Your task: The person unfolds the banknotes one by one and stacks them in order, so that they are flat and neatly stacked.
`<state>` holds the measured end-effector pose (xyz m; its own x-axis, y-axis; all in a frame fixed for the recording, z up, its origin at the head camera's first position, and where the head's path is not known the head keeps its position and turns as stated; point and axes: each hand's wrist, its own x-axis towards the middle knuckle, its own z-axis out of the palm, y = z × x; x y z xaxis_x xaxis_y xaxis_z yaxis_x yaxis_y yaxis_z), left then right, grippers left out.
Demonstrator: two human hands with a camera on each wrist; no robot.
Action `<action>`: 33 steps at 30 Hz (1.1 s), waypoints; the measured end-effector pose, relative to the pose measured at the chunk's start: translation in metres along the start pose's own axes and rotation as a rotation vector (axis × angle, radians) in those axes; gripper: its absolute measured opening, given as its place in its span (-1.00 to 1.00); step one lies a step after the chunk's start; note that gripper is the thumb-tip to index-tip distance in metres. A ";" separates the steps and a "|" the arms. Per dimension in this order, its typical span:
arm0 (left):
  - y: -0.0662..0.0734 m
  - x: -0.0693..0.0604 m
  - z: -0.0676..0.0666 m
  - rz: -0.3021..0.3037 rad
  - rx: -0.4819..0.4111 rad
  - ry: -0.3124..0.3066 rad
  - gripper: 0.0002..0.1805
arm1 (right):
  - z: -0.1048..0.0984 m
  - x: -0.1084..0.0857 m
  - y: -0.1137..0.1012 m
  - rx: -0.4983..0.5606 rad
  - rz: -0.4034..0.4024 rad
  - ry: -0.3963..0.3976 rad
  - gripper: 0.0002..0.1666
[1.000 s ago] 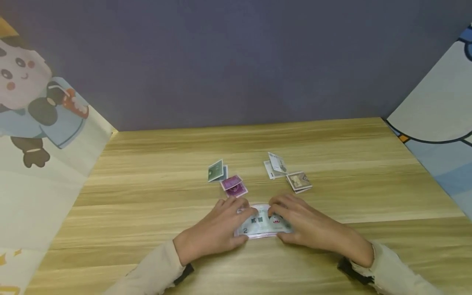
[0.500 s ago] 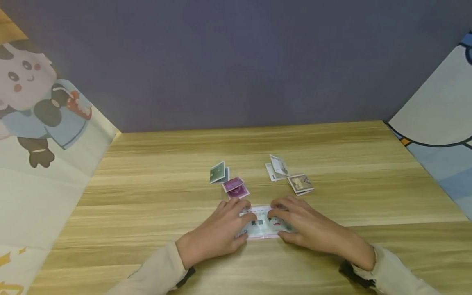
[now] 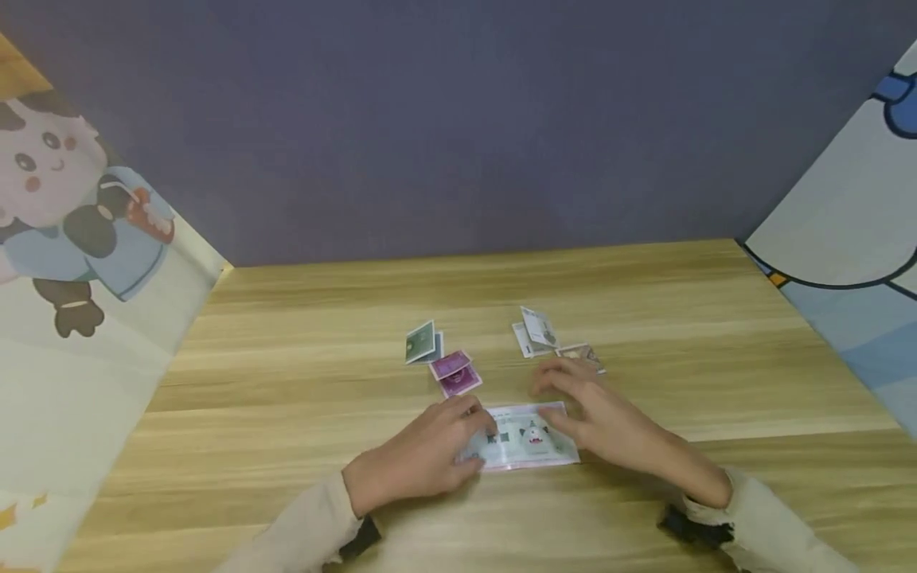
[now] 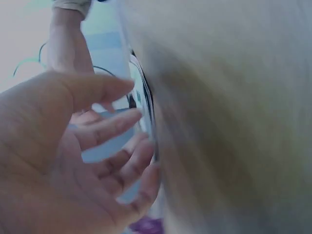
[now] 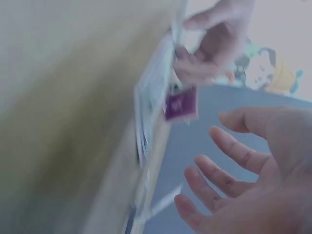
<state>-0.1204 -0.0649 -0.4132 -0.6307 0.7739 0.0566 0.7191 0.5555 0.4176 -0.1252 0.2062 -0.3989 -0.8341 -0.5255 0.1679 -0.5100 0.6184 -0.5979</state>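
A small stack of play banknotes [image 3: 526, 450], pale green with a cartoon face on top, lies on the wooden table in the head view. My left hand [image 3: 423, 450] rests over the stack's left end, its fingers loosely bent and their tips at the paper. In the left wrist view, that hand's thumb and fingers [image 4: 112, 131] stand apart beside the stack's edge. Above the stack's right end hovers my right hand [image 3: 609, 418], fingers spread and holding nothing. The right wrist view shows a gap between its fingers [image 5: 234, 148] and the layered notes [image 5: 156, 83].
Folded notes stand beyond the hands: a green one [image 3: 421, 344], a purple one [image 3: 457, 374], a grey-white one [image 3: 536, 333] and a brown one [image 3: 587, 355], which the right hand partly covers. A dark panel [image 3: 473, 135] borders the table [image 3: 301, 334] at the back.
My right hand has lifted off the stack's right end and moved slightly away, uncovering the cartoon face. The left hand stays on the left end. The head view has shifted a little.
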 end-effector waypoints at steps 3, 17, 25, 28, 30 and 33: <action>-0.011 0.002 0.003 -0.050 -0.216 -0.026 -0.75 | -0.008 0.011 0.010 0.055 0.025 0.067 -0.78; -0.029 0.011 0.009 -0.047 -0.539 -0.026 -0.97 | -0.028 0.071 0.049 0.024 0.087 0.124 -0.68; -0.024 0.010 0.008 -0.081 -0.500 -0.036 -0.96 | -0.020 0.078 0.067 0.006 0.198 -0.025 -0.39; -0.023 0.007 0.007 -0.102 -0.484 -0.038 -0.96 | -0.018 0.077 0.069 -0.017 0.202 -0.076 -0.30; -0.024 0.005 0.007 -0.114 -0.475 -0.039 -0.95 | -0.018 0.076 0.068 -0.040 0.185 -0.085 -0.32; -0.024 0.002 0.007 -0.126 -0.468 -0.035 -0.96 | -0.019 0.076 0.067 -0.075 0.158 -0.091 -0.39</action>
<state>-0.1373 -0.0745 -0.4296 -0.6886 0.7236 -0.0478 0.4241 0.4554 0.7828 -0.2271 0.2186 -0.4116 -0.8844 -0.4668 0.0033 -0.3912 0.7372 -0.5509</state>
